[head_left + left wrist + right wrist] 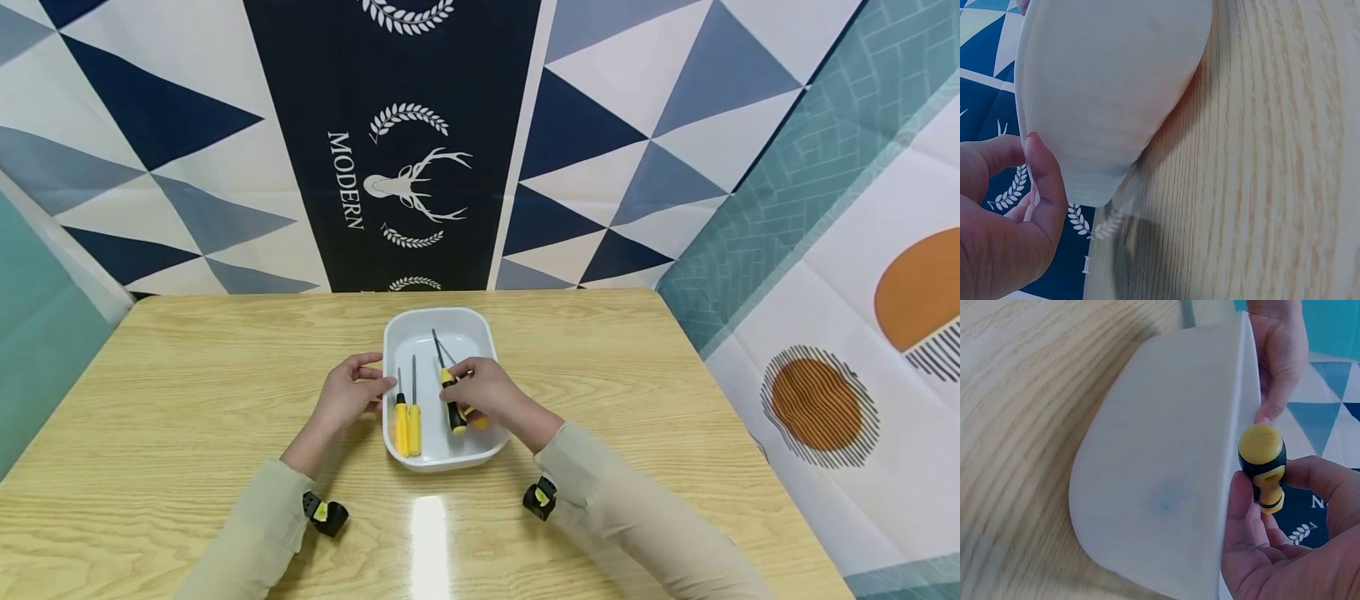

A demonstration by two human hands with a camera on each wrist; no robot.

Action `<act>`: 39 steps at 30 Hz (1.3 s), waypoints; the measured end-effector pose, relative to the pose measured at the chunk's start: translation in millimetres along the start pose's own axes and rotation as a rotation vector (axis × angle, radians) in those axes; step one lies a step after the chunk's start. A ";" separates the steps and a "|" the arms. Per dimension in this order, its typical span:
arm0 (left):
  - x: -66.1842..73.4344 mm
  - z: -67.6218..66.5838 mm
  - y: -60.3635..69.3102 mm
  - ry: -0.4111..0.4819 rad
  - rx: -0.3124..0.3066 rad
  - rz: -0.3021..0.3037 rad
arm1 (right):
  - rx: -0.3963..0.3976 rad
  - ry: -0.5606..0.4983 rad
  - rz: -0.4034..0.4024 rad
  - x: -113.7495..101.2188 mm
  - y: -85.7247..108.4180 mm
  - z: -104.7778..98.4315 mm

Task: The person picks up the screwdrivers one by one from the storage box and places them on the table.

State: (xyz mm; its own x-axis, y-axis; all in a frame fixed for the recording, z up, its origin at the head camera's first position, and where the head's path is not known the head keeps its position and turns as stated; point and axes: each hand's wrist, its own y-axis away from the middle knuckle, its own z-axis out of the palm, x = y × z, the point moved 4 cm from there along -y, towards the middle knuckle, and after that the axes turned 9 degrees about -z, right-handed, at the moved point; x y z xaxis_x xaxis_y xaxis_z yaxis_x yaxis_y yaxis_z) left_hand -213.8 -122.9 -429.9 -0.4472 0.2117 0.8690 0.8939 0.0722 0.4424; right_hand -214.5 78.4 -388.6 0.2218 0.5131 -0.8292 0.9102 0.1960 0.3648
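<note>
- Pale beige fabric sleeve [637,529], foreground, leads to the right hand [491,393]; thumb and fingers pinch a black-and-yellow, thick-handled screwdriver [446,377] over a white, round-cornered tray [442,465].
- Left hand [350,392]: thumb and fingers clamped on the tray's left rim.
- Possible faults: the rounded handle could roll within the pinch and drop; a wide swing could knock its shaft against the wall; uneven pull on the rim could tip the tray.
- Head view only: a black-collared yellow screwdriver [402,427] and a plain yellow screwdriver [415,431] inside, at left.
- Right wrist view: the handle's domed yellow end. Left wrist view: outer wall, contents hidden.
</note>
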 end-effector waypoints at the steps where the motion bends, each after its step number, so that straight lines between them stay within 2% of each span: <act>1: -0.2 0.0 0.0 -0.003 -0.001 0.002 | 0.004 0.005 0.004 -0.3 0.0 -1.2; 6: 0.3 -0.3 0.6 -0.005 -0.003 0.005 | 0.022 0.036 0.012 -0.5 0.2 -6.2; 39: 0.3 -0.1 0.6 -0.001 -0.007 0.012 | 0.077 0.043 0.025 3.3 1.4 -39.5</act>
State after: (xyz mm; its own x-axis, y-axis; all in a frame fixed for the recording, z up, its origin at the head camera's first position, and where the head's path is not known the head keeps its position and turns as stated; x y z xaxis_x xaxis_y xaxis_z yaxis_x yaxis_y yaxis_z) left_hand -213.4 -123.0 -429.3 -0.4368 0.2134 0.8739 0.8988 0.0625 0.4340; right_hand -226.3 113.3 -374.2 0.2312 0.5525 -0.8008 0.9293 0.1184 0.3500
